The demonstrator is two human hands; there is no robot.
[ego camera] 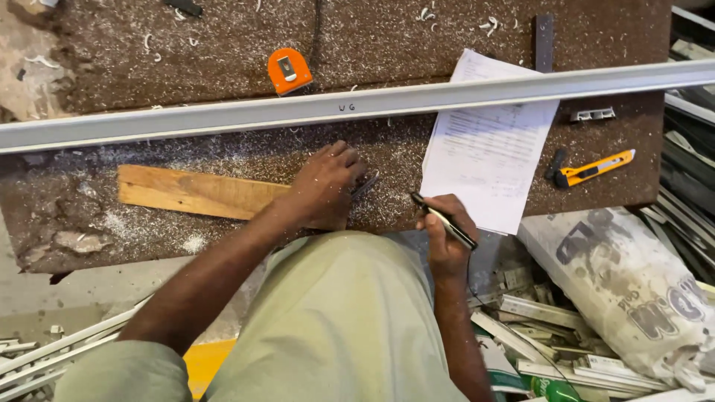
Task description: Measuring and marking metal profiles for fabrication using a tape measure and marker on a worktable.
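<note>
While right hand grips pen.

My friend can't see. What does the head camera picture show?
A person's right hand holds a black pen at a printed paper on a brown workbench. The left hand rests by a wooden board, below a long metal rail.

The long metal rail runs off both side edges — its ends unseen. The left hand covers a small dark object, kind unclear. The printed sheet carries text too small to read — its top tucked under the rail
</note>
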